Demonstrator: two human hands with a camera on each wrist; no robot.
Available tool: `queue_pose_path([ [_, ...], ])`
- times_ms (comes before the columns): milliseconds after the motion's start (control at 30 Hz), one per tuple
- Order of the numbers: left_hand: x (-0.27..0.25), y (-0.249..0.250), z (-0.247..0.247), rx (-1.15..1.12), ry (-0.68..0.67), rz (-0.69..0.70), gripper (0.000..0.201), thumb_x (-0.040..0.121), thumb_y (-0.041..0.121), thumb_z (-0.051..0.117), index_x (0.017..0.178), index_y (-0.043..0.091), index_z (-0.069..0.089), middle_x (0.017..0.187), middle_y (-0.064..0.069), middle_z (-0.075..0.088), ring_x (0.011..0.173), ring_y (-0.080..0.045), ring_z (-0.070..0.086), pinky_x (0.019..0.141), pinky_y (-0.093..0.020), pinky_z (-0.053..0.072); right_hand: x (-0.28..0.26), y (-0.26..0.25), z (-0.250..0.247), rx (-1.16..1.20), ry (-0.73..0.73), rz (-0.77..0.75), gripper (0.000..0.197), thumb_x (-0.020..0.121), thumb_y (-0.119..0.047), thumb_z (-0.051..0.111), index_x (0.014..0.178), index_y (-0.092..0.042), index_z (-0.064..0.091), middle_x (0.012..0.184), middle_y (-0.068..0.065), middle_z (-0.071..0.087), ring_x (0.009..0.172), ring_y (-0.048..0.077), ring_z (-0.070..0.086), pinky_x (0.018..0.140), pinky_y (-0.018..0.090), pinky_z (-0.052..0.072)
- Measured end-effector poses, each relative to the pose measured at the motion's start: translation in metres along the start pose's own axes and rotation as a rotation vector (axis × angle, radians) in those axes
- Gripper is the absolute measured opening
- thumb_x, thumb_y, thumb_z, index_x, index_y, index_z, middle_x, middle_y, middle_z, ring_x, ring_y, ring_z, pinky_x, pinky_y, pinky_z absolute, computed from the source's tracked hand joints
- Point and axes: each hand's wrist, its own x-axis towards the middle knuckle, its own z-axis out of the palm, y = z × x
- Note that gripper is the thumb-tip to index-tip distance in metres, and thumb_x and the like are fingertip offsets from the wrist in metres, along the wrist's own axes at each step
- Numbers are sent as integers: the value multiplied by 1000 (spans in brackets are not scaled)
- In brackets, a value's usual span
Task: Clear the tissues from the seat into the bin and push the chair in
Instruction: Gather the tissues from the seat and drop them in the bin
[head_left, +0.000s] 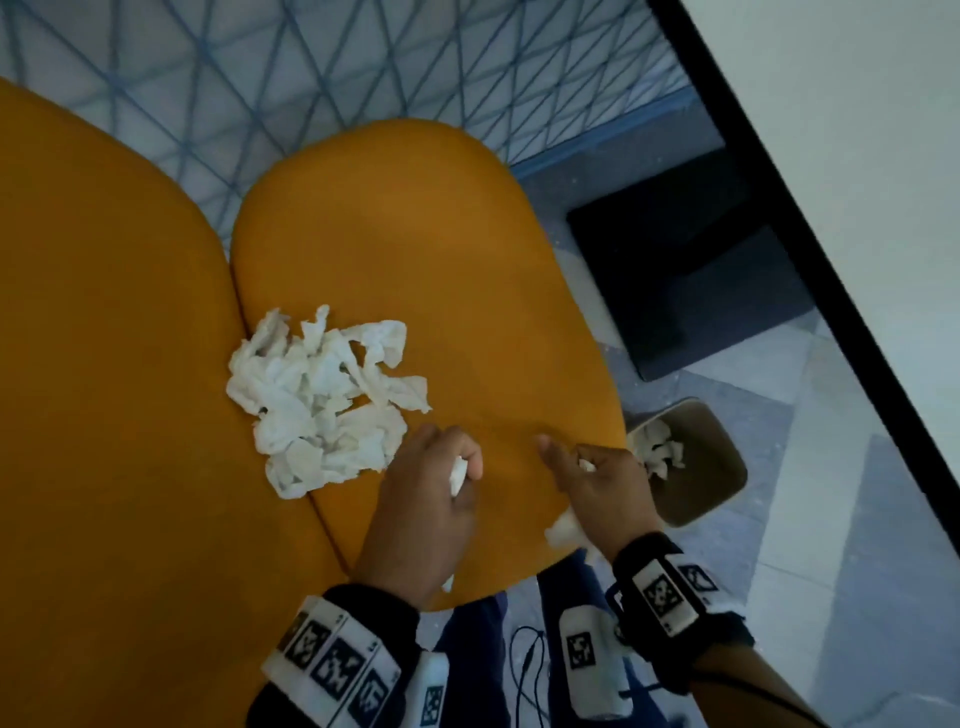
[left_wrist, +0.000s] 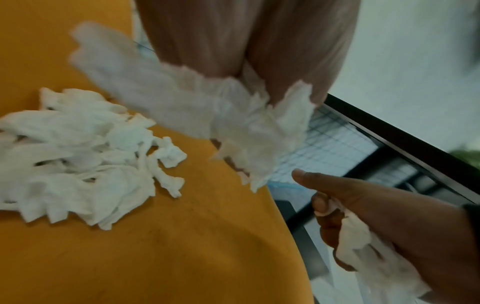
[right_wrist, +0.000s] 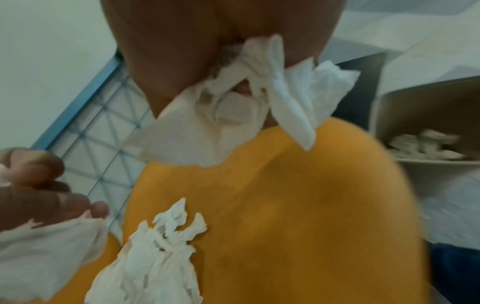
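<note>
Two hands, each holding tissue, over the orange seat

One tissue pile (head_left: 322, 395) lies on the seat (head_left: 467, 270); left hand (head_left: 423, 499) grips one tissue beside it, right hand (head_left: 597, 488) another, with the bin (head_left: 711, 467) beyond the seat's right edge.

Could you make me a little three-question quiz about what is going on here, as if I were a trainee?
1. True or false: both the left hand and the right hand hold tissue.
2. Where do loose tissues still lie?
A. on the orange seat
B. on the white tabletop
C. on the black mat
3. Fill in: the bin stands on the floor to the ____ of the seat and already has tissues in it.

Key: 1 true. 2 A, the pile of tissues lies on the seat. 3 right.
</note>
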Motion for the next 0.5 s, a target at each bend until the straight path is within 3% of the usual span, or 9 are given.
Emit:
queue_pose_path([
  [67,-4,5,13,28,-93,71,37,79,-8,59,82,28,53,91,8,50,83,-11,54,72,-33,48,-17,19,-13,35,84,39,71,82,-57,59,56,8,48,50,8,44,46,15,41,50,27,32],
  [133,-7,12,29,27,-194,96,34,86,-2,59,90,32,57,100,13,53,89,-6,57,79,-31,50,-33,38,-26,70,144,103,64,84,-55,57,49,-2,51,44,0,49,39,9,42,46,18,31],
  [233,-11,26,61,56,-329,172,18,95,15,59,97,33,62,102,20,60,95,0,59,82,-27,52,-48,74,-47,124,203,225,60,85,-57,54,49,-9,59,39,-5,55,38,2,49,49,19,37],
  [367,-12,50,115,149,-553,233,7,95,36,57,94,32,62,94,19,65,81,-1,60,69,-22,49,-56,138,-71,240,352,316,63,87,-57,52,39,-16,48,41,0,52,43,14,51,57,31,45],
  [500,-11,69,179,291,-670,286,17,92,45,58,89,29,62,82,9,66,75,-12,60,64,-35,49,-57,197,-93,352,454,459,60,87,-62,44,54,-15,59,57,0,60,61,19,58,67,29,43],
])
